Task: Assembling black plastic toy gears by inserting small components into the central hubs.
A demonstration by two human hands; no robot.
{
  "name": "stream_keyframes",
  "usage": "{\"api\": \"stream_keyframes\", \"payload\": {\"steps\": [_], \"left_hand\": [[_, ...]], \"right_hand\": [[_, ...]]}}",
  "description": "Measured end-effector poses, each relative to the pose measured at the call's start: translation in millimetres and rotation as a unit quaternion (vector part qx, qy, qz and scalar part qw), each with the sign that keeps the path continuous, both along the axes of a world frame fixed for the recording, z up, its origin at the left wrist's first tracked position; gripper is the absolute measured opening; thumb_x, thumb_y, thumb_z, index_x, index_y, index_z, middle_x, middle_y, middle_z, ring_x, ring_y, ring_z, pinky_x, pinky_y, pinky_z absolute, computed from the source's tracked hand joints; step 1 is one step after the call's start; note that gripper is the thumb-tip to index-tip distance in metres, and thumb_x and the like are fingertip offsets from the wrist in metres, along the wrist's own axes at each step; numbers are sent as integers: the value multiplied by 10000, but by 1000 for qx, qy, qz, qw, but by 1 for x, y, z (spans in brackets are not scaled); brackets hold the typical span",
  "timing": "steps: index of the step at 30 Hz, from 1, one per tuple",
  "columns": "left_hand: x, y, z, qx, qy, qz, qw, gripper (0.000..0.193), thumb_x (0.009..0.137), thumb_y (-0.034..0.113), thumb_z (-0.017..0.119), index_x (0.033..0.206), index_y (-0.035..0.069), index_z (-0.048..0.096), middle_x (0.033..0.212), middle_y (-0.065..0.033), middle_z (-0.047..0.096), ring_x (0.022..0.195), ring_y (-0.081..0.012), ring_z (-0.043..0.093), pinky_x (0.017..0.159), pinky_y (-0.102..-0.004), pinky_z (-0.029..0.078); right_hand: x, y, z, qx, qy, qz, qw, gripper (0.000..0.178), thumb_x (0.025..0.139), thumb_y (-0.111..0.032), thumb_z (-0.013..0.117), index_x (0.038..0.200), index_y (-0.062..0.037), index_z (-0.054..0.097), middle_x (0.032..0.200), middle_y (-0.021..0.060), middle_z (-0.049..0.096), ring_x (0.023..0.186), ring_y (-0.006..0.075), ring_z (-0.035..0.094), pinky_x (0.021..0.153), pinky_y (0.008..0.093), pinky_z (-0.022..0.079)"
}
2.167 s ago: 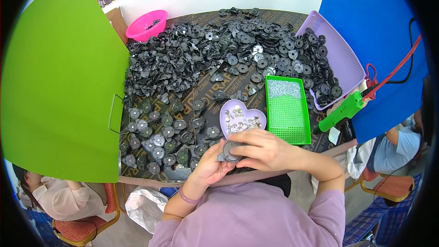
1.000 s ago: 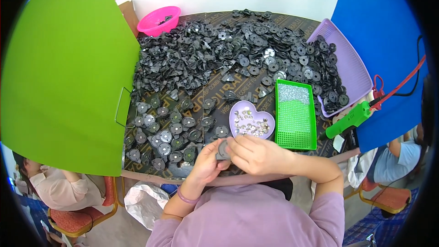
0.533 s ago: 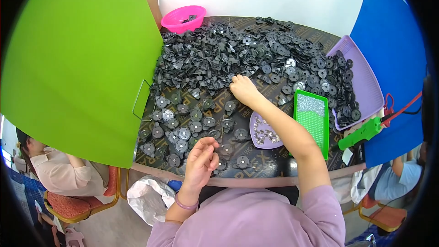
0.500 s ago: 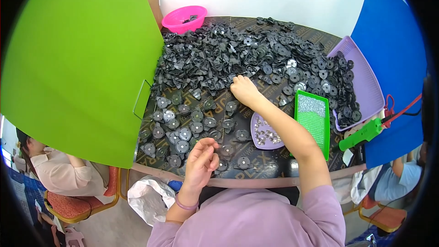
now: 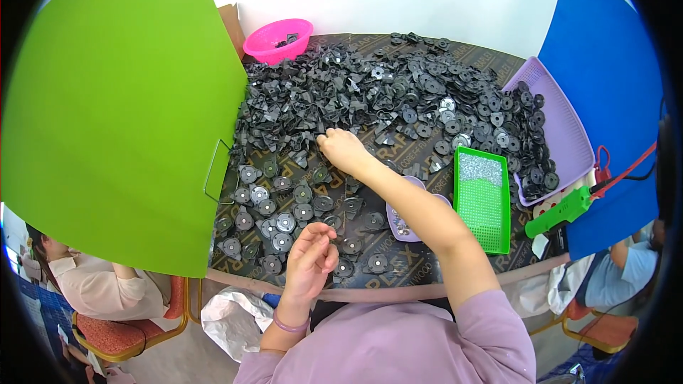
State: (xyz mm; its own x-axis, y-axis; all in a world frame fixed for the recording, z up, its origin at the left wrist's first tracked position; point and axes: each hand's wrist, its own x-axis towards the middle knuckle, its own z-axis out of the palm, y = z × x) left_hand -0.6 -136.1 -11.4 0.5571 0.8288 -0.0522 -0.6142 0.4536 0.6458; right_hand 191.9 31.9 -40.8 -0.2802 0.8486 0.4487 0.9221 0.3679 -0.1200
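My right hand reaches across the table to the near edge of a heap of black plastic parts. Its fingers are bent together against the pieces, and whatever they pinch is hidden. Closer to me, my left hand hovers by the table's front edge, palm turned inward, fingers curled toward the thumb. Anything between them is too small to make out. Several round black parts with pale centres lie spread to the left of and beyond this hand. My right forearm partly covers a light purple dish of small shiny pieces.
A green tray holds small silvery pieces. Right of it lie a green power screwdriver and a purple basket beside black discs. A pink bowl stands at the back left. Green and blue panels flank the table.
My right hand has moved left along the near edge of the heap. My left hand stays nearly in place, fingers still curled. The whole view has shifted slightly.
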Motion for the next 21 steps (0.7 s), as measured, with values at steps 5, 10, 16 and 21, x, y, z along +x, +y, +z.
{"api": "stream_keyframes", "payload": {"steps": [5,10,16,21], "left_hand": [[7,3,1,-68,-2,-2,998,263,910,120,459,1168,71,476,1050,-99,570,609,-134,498,486,-203,406],[15,6,-5,-178,-136,-172,959,536,962,417,299,1329,27,333,1236,-233,478,747,-220,600,641,-260,539],[37,-12,4,-253,-57,-258,931,511,982,340,277,1342,-22,289,1242,-258,446,613,-157,476,491,-196,449],[44,-20,2,-197,-83,-241,947,457,987,258,298,1359,-6,275,1237,-207,456,727,-162,514,567,-232,471]], "right_hand": [[30,-33,41,64,277,28,958,87,790,-49,559,806,14,616,768,163,627,708,311,623,637,379,500],[54,-139,98,-62,222,339,912,201,697,15,588,889,-28,632,860,94,629,797,256,616,701,345,504],[69,-201,87,-141,269,326,895,233,675,32,606,894,-33,652,886,95,645,810,250,625,720,336,508],[98,-187,67,-92,267,106,953,115,738,-38,636,850,-16,648,794,111,632,747,260,622,660,344,500]]}}
